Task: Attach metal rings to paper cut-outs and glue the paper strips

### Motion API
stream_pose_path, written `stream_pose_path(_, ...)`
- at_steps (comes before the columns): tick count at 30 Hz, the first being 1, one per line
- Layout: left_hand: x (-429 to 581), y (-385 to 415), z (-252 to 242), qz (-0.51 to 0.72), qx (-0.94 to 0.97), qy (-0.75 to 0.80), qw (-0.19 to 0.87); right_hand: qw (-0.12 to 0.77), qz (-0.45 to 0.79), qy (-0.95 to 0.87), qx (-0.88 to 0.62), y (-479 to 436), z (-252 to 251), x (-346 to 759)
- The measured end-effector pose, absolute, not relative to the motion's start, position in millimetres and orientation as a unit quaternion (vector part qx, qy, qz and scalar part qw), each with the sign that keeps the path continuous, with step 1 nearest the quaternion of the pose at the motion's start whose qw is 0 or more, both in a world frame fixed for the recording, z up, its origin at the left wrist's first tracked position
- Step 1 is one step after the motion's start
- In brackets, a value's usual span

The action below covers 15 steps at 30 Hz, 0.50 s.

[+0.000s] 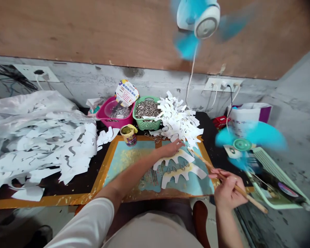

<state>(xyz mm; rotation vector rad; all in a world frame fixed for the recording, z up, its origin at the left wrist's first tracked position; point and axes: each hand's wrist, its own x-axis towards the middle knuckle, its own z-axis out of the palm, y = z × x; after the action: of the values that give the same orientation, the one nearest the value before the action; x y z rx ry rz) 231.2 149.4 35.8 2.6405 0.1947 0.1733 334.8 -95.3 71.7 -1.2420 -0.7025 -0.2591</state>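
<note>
The left hand [170, 148] came in from the lower left, its forearm crossing the teal mat [124, 155] toward the upper right. It lay palm down, and its fingers [177, 144] were extended and held close together, not gripping anything, just above two scalloped white paper cut-outs [182, 174] at the middle of the mat. Small metal rings [177, 168] sat along the lower cut-out.

The right hand [228, 189] was raised at the lower right, off the mat, with its fingers [217, 173] pinching a thin wooden stick [203, 159]. The stick's long axis ran diagonally, its near end at the lower right and its far end pointing to the upper left, toward the cut-outs.

Above the left hand, a pile of white cut-outs [178, 120] rose beside a green basket of metal rings [147, 110]. A paper cup of yellow-green paste [127, 135] stood at the mat's upper edge, and a larger heap of cut-outs [54, 148] covered the left of the dark bench [51, 182].
</note>
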Motion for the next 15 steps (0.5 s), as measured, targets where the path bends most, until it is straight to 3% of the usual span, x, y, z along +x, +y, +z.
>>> stream_pose_path(15,239.2,155.6,23.5,0.073,0.961,0.131,0.231,0.755,-0.097,-0.331,-0.558,-91.4,69.1,331.5)
